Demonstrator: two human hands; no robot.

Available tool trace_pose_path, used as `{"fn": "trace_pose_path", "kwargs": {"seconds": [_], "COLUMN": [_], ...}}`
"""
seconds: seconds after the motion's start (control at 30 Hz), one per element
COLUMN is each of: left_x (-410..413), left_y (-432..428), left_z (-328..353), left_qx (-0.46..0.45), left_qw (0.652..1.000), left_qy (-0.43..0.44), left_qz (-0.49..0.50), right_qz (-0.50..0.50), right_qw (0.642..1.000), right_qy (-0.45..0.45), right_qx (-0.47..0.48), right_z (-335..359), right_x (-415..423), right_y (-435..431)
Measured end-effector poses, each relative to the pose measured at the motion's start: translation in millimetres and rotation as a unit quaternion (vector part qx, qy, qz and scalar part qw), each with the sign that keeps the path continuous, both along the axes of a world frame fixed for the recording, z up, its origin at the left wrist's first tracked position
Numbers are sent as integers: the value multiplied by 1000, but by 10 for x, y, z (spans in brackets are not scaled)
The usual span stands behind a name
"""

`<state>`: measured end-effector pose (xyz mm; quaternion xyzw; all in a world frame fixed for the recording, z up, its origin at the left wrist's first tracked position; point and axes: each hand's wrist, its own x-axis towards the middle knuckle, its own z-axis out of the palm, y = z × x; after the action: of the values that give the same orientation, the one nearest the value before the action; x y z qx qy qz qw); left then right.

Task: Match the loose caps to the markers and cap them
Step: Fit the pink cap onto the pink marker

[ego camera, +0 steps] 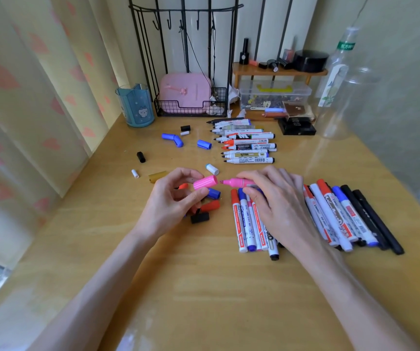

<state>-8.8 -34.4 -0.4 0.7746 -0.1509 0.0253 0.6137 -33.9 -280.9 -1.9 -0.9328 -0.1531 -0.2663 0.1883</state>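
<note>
We find one pair at the capping step. The left hand (171,198) pinches a bright pink ribbed plastic cap (205,182) between thumb and fingers, its wider end turned toward the marker. The right hand (277,198) grips a pink plastic marker (234,183) by the barrel, with the bare tip pointing left at the cap. Tip and cap are near but apart, both held just above the yellow wooden table (203,287). We judge the colours a match. The next move calls for lining tip and cap mouth on one axis, then pressing home. Farther back, a row of uncapped white-barrelled markers (246,145) lies beside scattered blue caps (203,143). Capped red, blue and black markers (335,214) lie under the right hand.
</note>
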Motion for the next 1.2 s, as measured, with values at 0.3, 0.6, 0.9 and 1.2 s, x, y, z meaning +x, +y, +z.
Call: {"fn": "trace_pose_path", "kwargs": {"seconds": [0.3,0.6,0.9,1.2], "left_x": [20,11,-31,-28], "left_y": [17,-9,-93,-110], "left_z": [-26,-131,-138,-113], "left_qx": [37,174,202,193], "left_qw": [999,977,960,961], "left_qy": [-17,-109,-186,-190], "left_qz": [-10,-52,-47,-50], "right_qz": [14,60,56,52], "right_qw": [1000,998,997,997], "right_qy": [-5,7,-3,-16], "right_qx": [22,36,47,59], "right_z": [29,-100,-122,-98], "right_x": [-20,35,8,-11], "right_y": [32,52,115,124]}}
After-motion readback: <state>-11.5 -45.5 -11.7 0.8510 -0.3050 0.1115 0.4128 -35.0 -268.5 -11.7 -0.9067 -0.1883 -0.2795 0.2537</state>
